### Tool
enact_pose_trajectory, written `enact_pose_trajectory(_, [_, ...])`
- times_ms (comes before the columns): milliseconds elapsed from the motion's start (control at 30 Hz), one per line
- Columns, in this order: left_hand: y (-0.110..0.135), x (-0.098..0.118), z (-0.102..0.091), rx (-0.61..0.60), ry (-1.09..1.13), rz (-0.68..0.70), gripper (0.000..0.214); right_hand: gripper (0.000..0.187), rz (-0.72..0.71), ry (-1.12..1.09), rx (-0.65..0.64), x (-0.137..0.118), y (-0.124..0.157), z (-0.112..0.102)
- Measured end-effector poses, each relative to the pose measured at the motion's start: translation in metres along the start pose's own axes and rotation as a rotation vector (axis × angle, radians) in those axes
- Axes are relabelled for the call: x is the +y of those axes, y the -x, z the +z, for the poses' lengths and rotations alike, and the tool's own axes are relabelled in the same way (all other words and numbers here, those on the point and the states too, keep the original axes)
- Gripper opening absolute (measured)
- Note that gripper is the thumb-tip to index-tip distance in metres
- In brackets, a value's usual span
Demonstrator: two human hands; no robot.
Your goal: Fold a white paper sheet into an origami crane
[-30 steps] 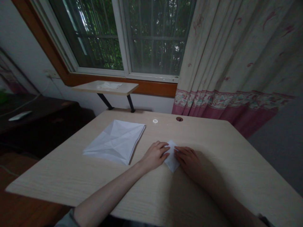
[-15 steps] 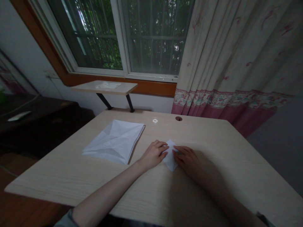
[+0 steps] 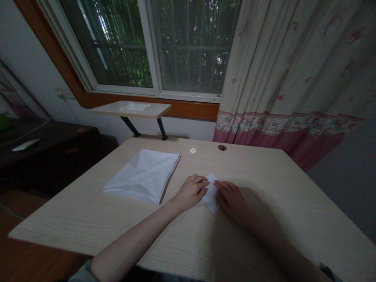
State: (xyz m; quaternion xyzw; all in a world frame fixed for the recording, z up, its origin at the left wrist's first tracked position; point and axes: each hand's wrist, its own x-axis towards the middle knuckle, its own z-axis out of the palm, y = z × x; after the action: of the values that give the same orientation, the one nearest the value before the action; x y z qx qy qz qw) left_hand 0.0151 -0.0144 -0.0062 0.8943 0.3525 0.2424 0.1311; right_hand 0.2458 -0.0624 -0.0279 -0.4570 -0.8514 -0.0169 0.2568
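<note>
A small folded piece of white paper (image 3: 212, 196), pointed at its near and far ends, lies flat on the table between my hands. My left hand (image 3: 191, 192) holds its left edge, thumb and fingertips pressing on the paper. From the other side, my right hand (image 3: 232, 199) rests bent fingers on the right edge, hiding part of it. To the left of my left hand lies a stack of larger white paper sheets (image 3: 143, 176) with crease lines across the top one.
The pale wooden table (image 3: 273, 176) has a round brown cable hole (image 3: 222, 147) and a small white ring (image 3: 192, 150) near its far edge. A raised shelf (image 3: 108, 109) on black legs bears crumpled white paper (image 3: 135, 106). Behind stand a window and a curtain (image 3: 264, 98).
My right hand's fingers have shifted slightly along the right edge of the small paper. My left hand and the stack stay where they were.
</note>
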Motion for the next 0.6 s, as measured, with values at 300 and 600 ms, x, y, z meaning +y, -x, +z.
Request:
enact_pose_trajectory(300, [-0.001, -0.0036, 0.0038, 0.097, 0.071, -0.022, 0.023, 0.059, 0.036, -0.096, -0.065, -0.0061, 0.005, -0.002])
enact_pose_trajectory(600, [-0.0009, -0.0045, 0.0021, 0.085, 0.057, -0.012, 0.024, 0.069, 0.015, -0.059, -0.149, -0.0078, 0.0068, -0.0029])
